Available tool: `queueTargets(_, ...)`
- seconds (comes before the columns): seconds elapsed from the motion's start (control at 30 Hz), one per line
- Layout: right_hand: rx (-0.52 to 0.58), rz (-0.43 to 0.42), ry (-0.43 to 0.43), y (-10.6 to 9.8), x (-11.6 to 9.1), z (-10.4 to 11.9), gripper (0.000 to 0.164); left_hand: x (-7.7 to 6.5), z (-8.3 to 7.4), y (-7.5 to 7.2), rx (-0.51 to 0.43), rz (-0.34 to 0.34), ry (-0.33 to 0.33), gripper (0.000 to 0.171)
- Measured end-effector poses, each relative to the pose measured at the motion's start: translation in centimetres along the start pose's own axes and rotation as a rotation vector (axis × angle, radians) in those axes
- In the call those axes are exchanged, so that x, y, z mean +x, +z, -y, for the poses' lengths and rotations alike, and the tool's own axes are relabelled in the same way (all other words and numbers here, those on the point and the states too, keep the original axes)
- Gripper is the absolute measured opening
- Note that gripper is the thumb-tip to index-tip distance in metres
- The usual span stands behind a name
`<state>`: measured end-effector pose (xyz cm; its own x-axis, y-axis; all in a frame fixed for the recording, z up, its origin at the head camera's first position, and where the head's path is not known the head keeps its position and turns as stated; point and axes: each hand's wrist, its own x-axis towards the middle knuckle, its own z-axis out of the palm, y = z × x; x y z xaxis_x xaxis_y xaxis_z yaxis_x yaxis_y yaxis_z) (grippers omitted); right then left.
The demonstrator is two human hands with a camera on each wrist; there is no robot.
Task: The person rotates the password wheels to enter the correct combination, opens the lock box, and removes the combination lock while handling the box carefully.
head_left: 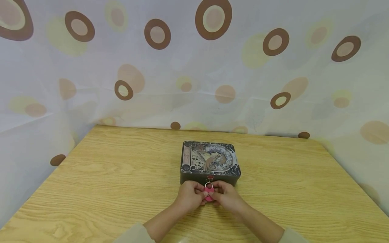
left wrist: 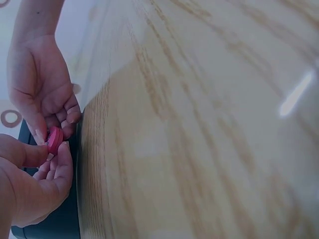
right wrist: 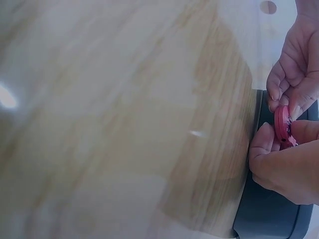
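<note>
A small pink padlock with a silver shackle is held upright in front of a dark tin box with an illustrated lid. My left hand pinches its left side between thumb and fingers. From the other side, my right hand grips it the same way, both thumbs lying on its face. The shackle stands just below the red and metal clasp on the box's front; whether it passes through the clasp I cannot tell. Both wrist views show the pink padlock body edge-on between the fingertips.
The box lies closed on a wood-grain table, near its middle. Behind and at the sides hangs a pale curtain with brown and beige circles. A bright glare spot shows on the tabletop.
</note>
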<state>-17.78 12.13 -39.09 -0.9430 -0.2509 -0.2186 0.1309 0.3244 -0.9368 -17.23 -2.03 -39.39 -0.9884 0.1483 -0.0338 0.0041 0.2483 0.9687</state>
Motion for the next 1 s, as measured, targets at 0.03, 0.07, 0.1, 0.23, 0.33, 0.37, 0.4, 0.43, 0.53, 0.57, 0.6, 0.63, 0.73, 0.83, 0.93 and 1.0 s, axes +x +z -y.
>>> queueTargets(0.03,-0.004,-0.002,-0.003,0.0,0.0,0.0,0.03,0.0,0.0,0.0,0.002,0.0,-0.002,0.005)
queueTargets(0.07,-0.008,-0.002,-0.009,0.0,0.0,0.0,0.03,0.0,0.0,0.0,0.002,0.0,-0.001,0.005)
queueTargets(0.1,-0.008,-0.004,-0.01,0.0,0.0,0.0,0.03,0.0,0.0,0.0,0.004,0.0,-0.002,0.005)
queueTargets(0.23,-0.017,-0.009,-0.016,0.1,0.0,0.0,0.029,0.0,-0.1,-0.1,0.006,0.001,0.002,0.005)
queueTargets(0.33,-0.026,-0.01,-0.022,0.1,0.0,0.0,0.027,-0.1,-0.1,0.0,0.017,-0.001,-0.002,0.004)
queueTargets(0.37,-0.03,-0.01,-0.024,0.1,0.0,0.0,0.027,-0.1,-0.1,0.0,0.02,-0.003,-0.003,0.004)
queueTargets(0.4,-0.032,-0.012,-0.024,0.1,0.0,0.0,0.026,-0.1,-0.1,0.0,0.025,-0.004,-0.006,0.004)
queueTargets(0.43,-0.034,-0.015,-0.025,0.1,0.0,0.0,0.026,-0.1,-0.1,0.0,0.03,-0.005,-0.006,0.004)
queueTargets(0.53,-0.04,-0.02,-0.025,0.1,0.0,0.1,0.026,0.0,-0.2,0.1,0.04,-0.011,-0.006,0.004)
queueTargets(0.57,-0.043,-0.022,-0.025,0.1,0.0,0.1,0.026,0.0,-0.2,0.1,0.038,-0.012,-0.005,0.004)
queueTargets(0.6,-0.042,-0.025,-0.023,0.1,0.0,0.1,0.026,0.0,-0.1,0.2,0.036,-0.012,-0.005,0.004)
queueTargets(0.63,-0.042,-0.027,-0.021,0.1,0.0,0.1,0.025,0.0,-0.1,0.2,0.033,-0.012,-0.004,0.004)
queueTargets(0.73,-0.038,-0.035,-0.007,0.1,-0.1,0.1,0.025,0.3,0.5,0.3,0.03,-0.012,0.003,0.005)
queueTargets(0.83,-0.037,-0.041,0.0,0.1,-0.1,0.2,0.024,0.8,1.6,0.4,0.028,-0.008,0.024,0.004)
queueTargets(0.93,-0.043,-0.044,-0.002,0.2,0.0,0.2,0.023,0.9,1.7,0.4,0.027,-0.006,0.023,0.004)
queueTargets(1.0,-0.046,-0.047,-0.002,0.2,0.0,0.2,0.023,0.6,1.4,0.3,0.023,-0.006,0.022,0.004)
